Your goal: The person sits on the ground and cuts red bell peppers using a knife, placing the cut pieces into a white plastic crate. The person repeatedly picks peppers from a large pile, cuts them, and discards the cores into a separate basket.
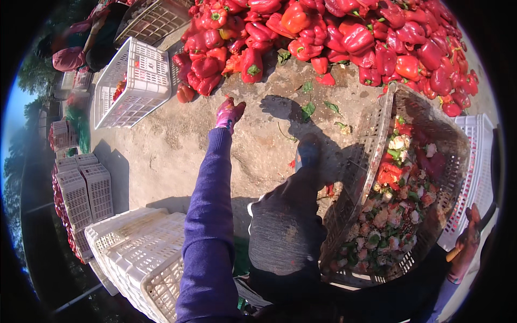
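My left hand [229, 114], in a pink patterned glove, reaches out over the concrete floor with its fingers apart and nothing visible in it. Just beyond it lies the near edge of a large heap of red bell peppers [355, 38]. One pepper with a green stem [252, 66] rests ahead of the fingertips, to their right. At the far right my right hand [464, 246] holds what looks like a knife, its orange handle [454, 253] poking out below. Beside that hand stands a dirty plastic crate [373, 177] with cut pepper cores and seeds [387, 226] inside.
A white crate [149, 91] lies on its side at the left, pepper pieces inside. Stacked white crates [141, 250] stand at lower left, more [83, 189] behind. Another white crate [470, 173] is at right. Leaves [308, 110] litter the floor. Another person [85, 44] is at upper left.
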Demonstrator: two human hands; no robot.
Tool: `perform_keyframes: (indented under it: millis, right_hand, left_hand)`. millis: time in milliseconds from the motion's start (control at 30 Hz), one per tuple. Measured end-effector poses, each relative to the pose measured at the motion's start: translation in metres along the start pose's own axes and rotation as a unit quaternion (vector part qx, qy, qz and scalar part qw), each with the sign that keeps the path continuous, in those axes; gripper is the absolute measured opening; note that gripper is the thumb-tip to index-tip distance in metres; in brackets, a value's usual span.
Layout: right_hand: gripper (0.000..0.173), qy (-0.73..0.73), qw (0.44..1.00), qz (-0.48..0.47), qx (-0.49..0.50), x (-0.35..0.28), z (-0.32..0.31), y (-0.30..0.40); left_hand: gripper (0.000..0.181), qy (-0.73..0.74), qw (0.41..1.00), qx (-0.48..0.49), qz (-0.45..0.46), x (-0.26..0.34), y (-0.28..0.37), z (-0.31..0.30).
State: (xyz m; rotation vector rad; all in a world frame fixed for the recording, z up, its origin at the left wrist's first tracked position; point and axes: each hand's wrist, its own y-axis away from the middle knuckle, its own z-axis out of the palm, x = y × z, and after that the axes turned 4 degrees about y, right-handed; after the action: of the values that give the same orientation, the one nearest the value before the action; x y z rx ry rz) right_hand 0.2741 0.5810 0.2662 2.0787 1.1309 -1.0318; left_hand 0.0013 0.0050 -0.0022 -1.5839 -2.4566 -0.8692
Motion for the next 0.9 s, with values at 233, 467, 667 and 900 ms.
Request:
perform_keyframes:
  millis: [233,467,667,900]
  right_hand:
    - [0.084,-0.021,0.999,0.015,-0.032,0.013,0.022,-0.014]
    - [0.059,0.174,0.98,0.065,-0.069,0.013,0.016,-0.031]
    - [0.049,0.167,0.981,0.071,-0.063,0.007,0.039,-0.035]
    - [0.045,0.134,0.986,0.095,-0.024,0.004,0.044,-0.02]
  left_hand:
    - [0.079,0.019,0.995,0.099,0.003,0.055,-0.113,0.041]
    - [0.057,0.0,0.936,0.332,0.122,0.073,-0.109,0.079]
    - [0.052,-0.009,0.918,0.289,0.272,0.098,-0.092,0.114]
    - [0.058,0.158,0.961,0.189,0.122,0.107,-0.081,0.089]
